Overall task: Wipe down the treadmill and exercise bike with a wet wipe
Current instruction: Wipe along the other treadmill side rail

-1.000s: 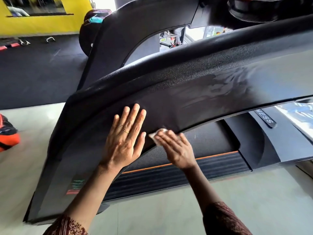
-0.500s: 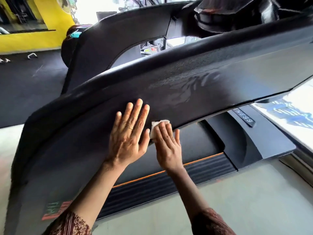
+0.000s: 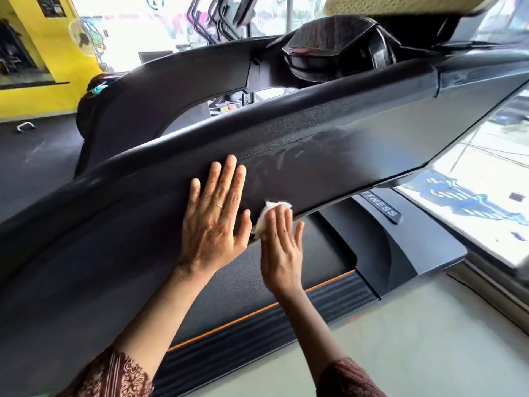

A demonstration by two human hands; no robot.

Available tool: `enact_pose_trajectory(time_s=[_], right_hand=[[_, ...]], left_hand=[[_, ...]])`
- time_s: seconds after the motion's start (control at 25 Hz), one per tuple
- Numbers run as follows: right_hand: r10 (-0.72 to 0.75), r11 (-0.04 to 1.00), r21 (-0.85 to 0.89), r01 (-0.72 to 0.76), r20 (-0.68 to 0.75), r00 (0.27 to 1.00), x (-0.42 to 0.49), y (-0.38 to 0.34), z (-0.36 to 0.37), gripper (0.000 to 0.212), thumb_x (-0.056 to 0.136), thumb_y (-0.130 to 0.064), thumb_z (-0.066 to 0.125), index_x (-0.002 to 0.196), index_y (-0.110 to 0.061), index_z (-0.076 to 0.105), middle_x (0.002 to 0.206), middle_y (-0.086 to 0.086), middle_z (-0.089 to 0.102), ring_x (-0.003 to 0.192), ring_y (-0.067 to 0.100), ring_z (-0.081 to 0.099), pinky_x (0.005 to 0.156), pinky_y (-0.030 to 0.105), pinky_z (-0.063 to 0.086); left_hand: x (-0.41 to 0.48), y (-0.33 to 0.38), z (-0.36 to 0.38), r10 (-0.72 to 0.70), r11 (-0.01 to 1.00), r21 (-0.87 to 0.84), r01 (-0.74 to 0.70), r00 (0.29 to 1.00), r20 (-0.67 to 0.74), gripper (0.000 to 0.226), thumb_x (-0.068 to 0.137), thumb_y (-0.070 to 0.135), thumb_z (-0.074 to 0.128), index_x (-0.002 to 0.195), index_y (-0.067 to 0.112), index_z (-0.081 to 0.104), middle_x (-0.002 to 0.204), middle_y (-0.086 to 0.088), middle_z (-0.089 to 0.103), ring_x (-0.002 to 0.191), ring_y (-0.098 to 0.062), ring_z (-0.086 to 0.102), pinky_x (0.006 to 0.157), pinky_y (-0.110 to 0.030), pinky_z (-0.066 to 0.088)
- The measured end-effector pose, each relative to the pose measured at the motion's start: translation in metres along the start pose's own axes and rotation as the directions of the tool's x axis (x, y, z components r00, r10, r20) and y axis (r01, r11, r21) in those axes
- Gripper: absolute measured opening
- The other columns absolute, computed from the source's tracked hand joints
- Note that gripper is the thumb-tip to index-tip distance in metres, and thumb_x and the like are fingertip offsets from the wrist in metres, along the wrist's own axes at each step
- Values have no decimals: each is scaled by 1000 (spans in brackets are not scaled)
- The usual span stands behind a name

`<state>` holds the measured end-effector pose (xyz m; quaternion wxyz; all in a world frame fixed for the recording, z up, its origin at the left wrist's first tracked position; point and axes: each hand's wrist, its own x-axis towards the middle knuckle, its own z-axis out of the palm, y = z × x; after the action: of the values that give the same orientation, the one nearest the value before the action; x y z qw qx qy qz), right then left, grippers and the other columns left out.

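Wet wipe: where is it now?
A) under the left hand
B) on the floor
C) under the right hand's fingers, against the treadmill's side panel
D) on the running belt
C: the white wet wipe shows under the straight fingers of the right hand, on the treadmill's side panel; the left hand lies flat beside it, holding nothing.

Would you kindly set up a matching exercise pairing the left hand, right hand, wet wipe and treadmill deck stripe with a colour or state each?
Column one: 1 left hand; 2 right hand; 3 wet wipe; 4 deck stripe.
Column two: a orange; b flat on the treadmill side panel, holding nothing; c white and crumpled; d pressing the wipe to the panel's lower edge.
Pairs: 1-b; 2-d; 3-c; 4-a.
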<state>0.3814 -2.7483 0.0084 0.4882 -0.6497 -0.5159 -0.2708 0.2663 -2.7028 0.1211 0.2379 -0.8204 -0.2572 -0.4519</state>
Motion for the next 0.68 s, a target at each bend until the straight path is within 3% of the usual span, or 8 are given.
enact_pose_trajectory(time_s=[0.08, 0.2, 0.28, 0.4, 0.48, 0.52, 0.6, 0.68], right_hand=[[166, 985, 54, -162, -81, 983, 17, 29, -11, 45, 102, -14, 29, 145, -2, 27, 151, 14, 22, 147, 13, 4, 118, 32, -4], [597, 794, 302, -527, -228, 769, 80, 67, -37, 51, 101, -12, 30, 148, 0, 19, 156, 17, 15, 146, 19, 6, 113, 16, -9], [657, 743, 356, -566, -230, 718, 104, 62, -41, 50, 101, -14, 29, 148, 0, 19, 156, 19, 15, 146, 22, 7, 113, 15, -8], [149, 978, 166, -128, -122, 981, 62, 27, -23, 46, 103, -15, 26, 148, -4, 24, 154, 21, 21, 146, 20, 4, 119, 31, -2], [-165, 986, -1, 165, 30, 986, 20, 40, -19, 43, 103, -18, 27, 145, -11, 27, 150, 16, 30, 147, 22, 12, 119, 40, 8], [-134, 990, -37, 135, 24, 991, 20, 57, -22, 43, 103, -19, 27, 145, -10, 28, 149, 16, 33, 146, 24, 17, 117, 42, 10], [275, 960, 93, -263, -144, 951, 47, 78, -32, 46, 104, -19, 28, 146, -1, 27, 151, 17, 27, 144, 31, 18, 118, 37, 3], [576, 808, 303, -505, -222, 787, 99, 70, -46, 48, 102, -15, 30, 146, 5, 24, 154, 21, 20, 144, 33, 13, 116, 25, -6]], left_hand=[[8, 7, 3, 4, 1000, -9, -4, 1000, -7, 68, 84, 26, 51, 144, 1, 31, 153, -7, 22, 147, -13, -4, 118, -35, -1], [18, 14, 6, 25, 999, -22, -25, 1000, -12, 69, 84, 25, 54, 144, 0, 30, 153, -7, 20, 147, -14, -3, 118, -36, 2], [22, 18, 7, 30, 999, -38, -30, 999, -11, 69, 84, 24, 55, 144, 0, 31, 153, -8, 21, 147, -15, -3, 118, -36, 3], [25, 22, 9, 13, 999, -51, -14, 1000, -18, 66, 85, 24, 53, 144, 0, 32, 152, -9, 23, 147, -15, -2, 118, -36, 3], [24, 21, 9, 13, 999, -52, -14, 1000, -16, 66, 86, 23, 52, 144, 1, 32, 152, -8, 21, 147, -14, -2, 118, -36, 2], [23, 20, 8, 17, 999, -44, -18, 1000, -13, 66, 85, 23, 54, 144, 3, 32, 152, -7, 21, 147, -14, -1, 118, -35, 3], [22, 17, 6, 26, 1000, -14, -26, 1000, -12, 67, 84, 22, 56, 145, 5, 32, 152, -6, 22, 147, -14, 0, 118, -36, 4], [20, 16, 6, 22, 1000, 7, -22, 1000, -17, 67, 84, 22, 57, 145, 5, 32, 152, -5, 22, 147, -14, 1, 118, -36, 4]])
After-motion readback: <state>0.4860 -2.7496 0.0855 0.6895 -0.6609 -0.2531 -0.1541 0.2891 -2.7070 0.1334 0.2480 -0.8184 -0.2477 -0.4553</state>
